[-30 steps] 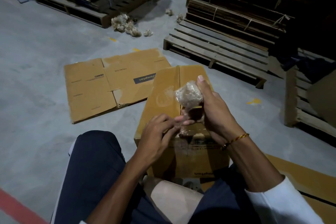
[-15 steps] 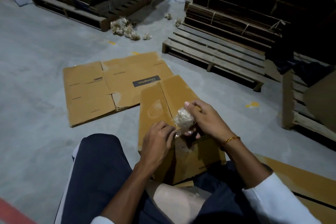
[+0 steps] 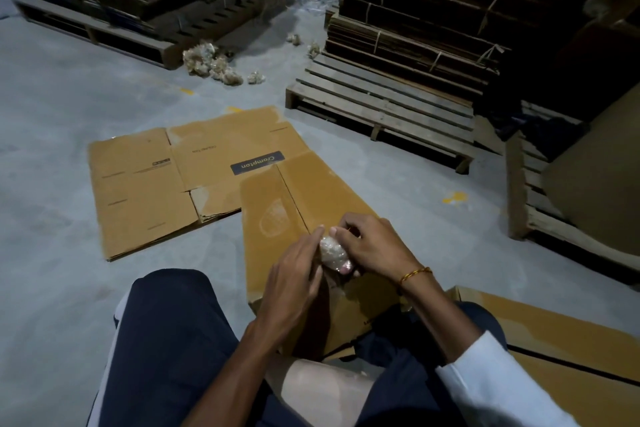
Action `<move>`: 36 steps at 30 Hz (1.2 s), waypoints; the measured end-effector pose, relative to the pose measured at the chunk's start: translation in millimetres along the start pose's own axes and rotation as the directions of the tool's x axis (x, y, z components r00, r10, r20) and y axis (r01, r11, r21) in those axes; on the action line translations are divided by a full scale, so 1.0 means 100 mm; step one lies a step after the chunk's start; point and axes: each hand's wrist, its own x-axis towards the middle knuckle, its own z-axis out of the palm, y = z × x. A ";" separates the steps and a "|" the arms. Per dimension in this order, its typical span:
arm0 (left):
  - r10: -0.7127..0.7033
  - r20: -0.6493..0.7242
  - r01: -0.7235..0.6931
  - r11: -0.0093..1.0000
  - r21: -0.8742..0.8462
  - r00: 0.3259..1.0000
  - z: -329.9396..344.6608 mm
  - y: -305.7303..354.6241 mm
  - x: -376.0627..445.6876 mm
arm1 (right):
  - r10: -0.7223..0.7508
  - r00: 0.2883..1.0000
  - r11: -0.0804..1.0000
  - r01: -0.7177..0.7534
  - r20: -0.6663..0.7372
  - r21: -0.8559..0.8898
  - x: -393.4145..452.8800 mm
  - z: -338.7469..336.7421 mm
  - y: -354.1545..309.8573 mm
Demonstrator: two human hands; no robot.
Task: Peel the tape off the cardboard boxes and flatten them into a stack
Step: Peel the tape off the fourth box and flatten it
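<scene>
A brown cardboard box [image 3: 277, 225] stands between my knees, its top flaps closed with a seam down the middle. Above its near end both hands squeeze a crumpled wad of clear tape [image 3: 333, 253]. My left hand [image 3: 294, 284] presses the wad from the left with fingers curved around it. My right hand [image 3: 372, 246] grips it from the right, fingers curled over its top. Flattened boxes [image 3: 156, 191] lie on the floor to the left beyond the box.
A wooden pallet [image 3: 384, 107] lies ahead on the right, with bundled cardboard stacks [image 3: 433, 17] behind it. Several discarded tape wads [image 3: 214, 62] sit by another loaded pallet [image 3: 138, 42] at the far left. Flat cardboard [image 3: 571, 340] lies at my right.
The tape wad came down from raised in my right hand to low over the box. My left hand closed in on it, so both hands now squeeze it.
</scene>
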 end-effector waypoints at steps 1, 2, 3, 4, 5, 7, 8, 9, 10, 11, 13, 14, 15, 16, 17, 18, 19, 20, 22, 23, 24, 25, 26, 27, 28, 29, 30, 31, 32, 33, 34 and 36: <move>-0.003 -0.004 0.003 1.000 -0.001 1.000 0.00 -0.01 0.00 | -0.002 0.999 1.000 0.001 0.036 0.020 -0.02 -0.01 0.00; -0.006 -0.013 0.006 1.000 0.000 1.000 -0.01 -0.02 0.00 | -0.004 0.998 0.999 0.002 0.061 0.041 -0.04 -0.02 0.02; -0.008 -0.024 0.008 1.000 -0.002 1.000 -0.02 -0.02 0.01 | 0.004 0.996 0.995 -0.012 0.090 0.095 -0.07 -0.03 0.01; -0.011 -0.034 0.011 1.000 -0.005 0.999 -0.04 -0.02 0.02 | 0.025 0.992 0.974 -0.052 0.126 0.222 -0.09 -0.03 0.02; -0.011 -0.038 0.010 1.000 -0.003 0.999 -0.06 -0.01 0.03 | 0.059 0.983 0.906 -0.126 0.174 0.404 -0.13 -0.04 0.02; 0.017 -0.009 -0.016 0.999 0.033 1.000 -0.10 -0.01 0.06 | 0.121 0.961 0.658 -0.265 0.249 0.705 -0.23 -0.06 0.00; 0.045 0.019 -0.046 0.995 0.084 0.999 -0.11 -0.01 0.07 | 0.143 0.957 0.561 -0.288 0.251 0.776 -0.27 -0.05 0.01; 0.071 0.044 -0.077 0.986 0.148 0.997 -0.11 0.00 0.07 | 0.154 0.956 0.493 -0.292 0.248 0.820 -0.30 -0.03 0.03; 0.083 0.062 -0.094 0.974 0.205 0.995 -0.10 0.01 0.07 | 0.160 0.958 0.444 -0.286 0.239 0.849 -0.31 0.00 0.06; 0.079 0.080 -0.096 0.966 0.239 0.994 -0.09 0.01 0.06 | 0.171 0.961 0.422 -0.271 0.218 0.865 -0.32 0.03 0.08; 0.022 0.101 -0.045 0.971 0.235 0.995 -0.08 0.01 0.05 | 0.192 0.972 0.482 -0.214 0.135 0.849 -0.31 0.07 0.09; -0.023 0.093 0.003 0.979 0.203 0.995 -0.08 -0.01 0.05 | 0.185 0.979 0.550 -0.171 0.080 0.817 -0.32 0.09 0.09; -0.076 0.076 0.064 0.987 0.148 0.994 -0.08 -0.02 0.05 | 0.151 0.988 0.636 -0.106 0.011 0.764 -0.34 0.10 0.05; -0.129 0.053 0.124 0.989 0.080 0.990 -0.09 -0.03 0.07 | 0.085 0.993 0.742 -0.012 -0.076 0.670 -0.38 0.11 0.01; -0.169 0.024 0.168 0.986 0.016 0.985 -0.10 -0.03 0.08 | -0.022 0.984 0.855 0.109 -0.174 0.507 -0.41 0.12 -0.02; -0.197 -0.003 0.197 0.980 -0.030 0.980 -0.11 -0.02 0.10 | -0.165 0.954 0.935 0.232 -0.251 0.267 -0.45 0.16 -0.05; -0.220 -0.021 0.218 0.974 -0.064 0.975 -0.12 -0.01 0.10 | -0.310 0.909 0.946 0.324 -0.278 0.008 -0.47 0.23 -0.06; -0.242 -0.033 0.239 0.967 -0.090 0.970 -0.13 0.00 0.11 | -0.421 0.862 0.904 0.376 -0.282 -0.201 -0.51 0.31 -0.07; -0.309 -0.044 0.302 0.945 -0.123 0.950 -0.17 -0.02 0.11 | -0.477 0.812 0.861 0.355 -0.338 -0.363 -0.55 0.38 -0.05; -0.352 -0.043 0.344 0.930 -0.131 0.935 -0.19 -0.05 0.11 | -0.449 0.801 0.879 0.316 -0.395 -0.358 -0.56 0.34 -0.03; -0.388 -0.034 0.380 0.915 -0.138 0.921 -0.21 -0.07 0.11 | -0.402 0.799 0.904 0.267 -0.448 -0.335 -0.54 0.28 0.01; -0.408 -0.016 0.401 0.903 -0.153 0.913 -0.23 -0.09 0.11 | -0.357 0.801 0.925 0.230 -0.481 -0.303 -0.53 0.20 0.05; -0.412 0.011 0.408 0.896 -0.178 0.911 -0.23 -0.10 0.11 | -0.336 0.811 0.934 0.225 -0.479 -0.276 -0.52 0.12 0.08; -0.410 0.043 0.409 0.888 -0.211 0.911 -0.23 -0.09 0.11 | -0.343 0.827 0.933 0.245 -0.445 -0.263 -0.50 0.07 0.10; -0.406 0.075 0.411 0.879 -0.241 0.911 -0.23 -0.07 0.12 | -0.372 0.843 0.922 0.284 -0.390 -0.265 -0.48 0.05 0.10; -0.398 0.098 0.410 0.872 -0.267 0.912 -0.23 -0.06 0.12 | -0.408 0.855 0.903 0.328 -0.321 -0.276 -0.46 0.06 0.07; -0.392 0.111 0.407 0.868 -0.284 0.913 -0.22 -0.07 0.13 | -0.437 0.864 0.885 0.363 -0.249 -0.293 -0.44 0.10 0.04; -0.385 0.121 0.403 0.867 -0.293 0.915 -0.21 -0.07 0.13 | -0.448 0.877 0.872 0.386 -0.172 -0.302 -0.41 0.14 0.03; -0.376 0.132 0.398 0.869 -0.293 0.917 -0.21 -0.07 0.14 | -0.440 0.892 0.870 0.395 -0.103 -0.294 -0.36 0.18 0.01; -0.366 0.142 0.392 0.873 -0.291 0.920 -0.22 -0.06 0.13 | -0.421 0.906 0.881 0.396 -0.046 -0.257 -0.31 0.22 0.00; -0.360 0.148 0.388 0.875 -0.290 0.921 -0.23 -0.05 0.12 | -0.405 0.914 0.897 0.395 -0.011 -0.199 -0.25 0.25 -0.01; -0.358 0.149 0.387 0.873 -0.298 0.922 -0.22 -0.08 0.11 | -0.395 0.917 0.918 0.392 -0.057 -0.060 -0.14 0.31 0.01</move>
